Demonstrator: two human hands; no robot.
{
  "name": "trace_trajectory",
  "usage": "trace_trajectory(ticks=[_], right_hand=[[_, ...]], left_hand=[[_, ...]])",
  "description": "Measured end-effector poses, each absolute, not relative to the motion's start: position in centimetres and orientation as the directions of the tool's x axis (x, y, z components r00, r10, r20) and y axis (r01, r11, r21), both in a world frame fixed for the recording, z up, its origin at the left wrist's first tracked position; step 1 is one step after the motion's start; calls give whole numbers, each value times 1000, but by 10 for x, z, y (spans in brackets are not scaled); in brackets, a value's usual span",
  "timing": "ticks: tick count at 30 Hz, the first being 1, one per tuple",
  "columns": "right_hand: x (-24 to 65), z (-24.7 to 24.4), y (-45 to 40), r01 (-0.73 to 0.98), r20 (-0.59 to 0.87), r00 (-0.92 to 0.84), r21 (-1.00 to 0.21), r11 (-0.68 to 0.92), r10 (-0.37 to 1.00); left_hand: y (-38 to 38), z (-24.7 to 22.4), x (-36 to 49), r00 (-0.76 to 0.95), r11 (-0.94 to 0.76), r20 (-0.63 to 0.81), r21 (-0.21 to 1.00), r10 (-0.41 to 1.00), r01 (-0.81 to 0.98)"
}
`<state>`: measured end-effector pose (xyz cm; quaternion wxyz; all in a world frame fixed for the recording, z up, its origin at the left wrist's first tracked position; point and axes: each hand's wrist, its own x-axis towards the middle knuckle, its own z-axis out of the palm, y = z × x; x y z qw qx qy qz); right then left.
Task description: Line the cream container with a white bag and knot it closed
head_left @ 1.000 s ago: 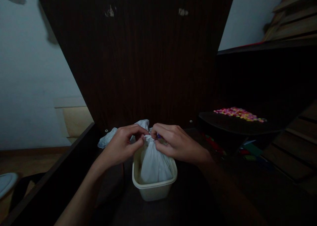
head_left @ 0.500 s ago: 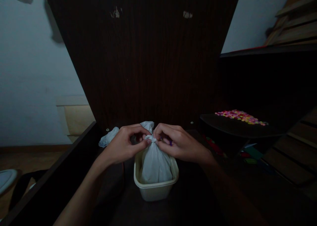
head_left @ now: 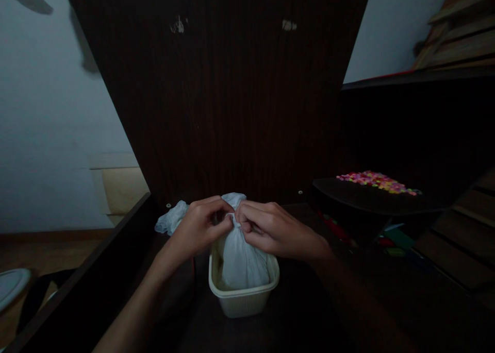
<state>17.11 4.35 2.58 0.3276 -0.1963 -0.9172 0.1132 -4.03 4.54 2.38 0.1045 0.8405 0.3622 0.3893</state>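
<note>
A white plastic bag (head_left: 245, 265), gathered at its neck, stands inside a cream rectangular container (head_left: 244, 293). My left hand (head_left: 203, 221) pinches the twisted neck of the bag from the left between thumb and fingers. From the right, my right hand (head_left: 270, 228) grips the same neck, its fingers curled in close to the left fingertips. The exact shape of the twist is partly hidden by the fingers. Loose bag plastic (head_left: 234, 199) sticks up behind the hands.
Crumpled plastic (head_left: 174, 218) lies behind my left wrist. A dark wooden panel (head_left: 232, 111) rises at the back. On a dark shelf (head_left: 348, 197) at the right lie several small colourful pieces (head_left: 377, 181). A low dark ledge (head_left: 93, 260) runs along the left.
My right hand has shifted slightly left, its fingers closing further over the bag's neck. The left hand stays nearly where it was, and the view has tilted a little.
</note>
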Motion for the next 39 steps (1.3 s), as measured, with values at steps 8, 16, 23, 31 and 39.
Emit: trace_trajectory(ticks=[8, 16, 23, 31, 39], right_hand=[[179, 27, 50, 296, 502, -719, -403, 866, 480], [172, 33, 37, 422, 555, -618, -363, 831, 556], [162, 23, 41, 479, 551, -650, -236, 845, 522], [165, 26, 44, 430, 547, -669, -267, 862, 503], [171, 30, 44, 338, 522, -693, -373, 864, 497]], left_hand=[[55, 17, -43, 361, -642, 539, 545, 761, 539], [47, 22, -35, 239, -557, 541, 560, 807, 613], [42, 28, -34, 234, -519, 484, 616, 843, 592], [41, 25, -33, 296, -513, 420, 673, 858, 532], [47, 22, -32, 319, -549, 448, 644, 835, 532]])
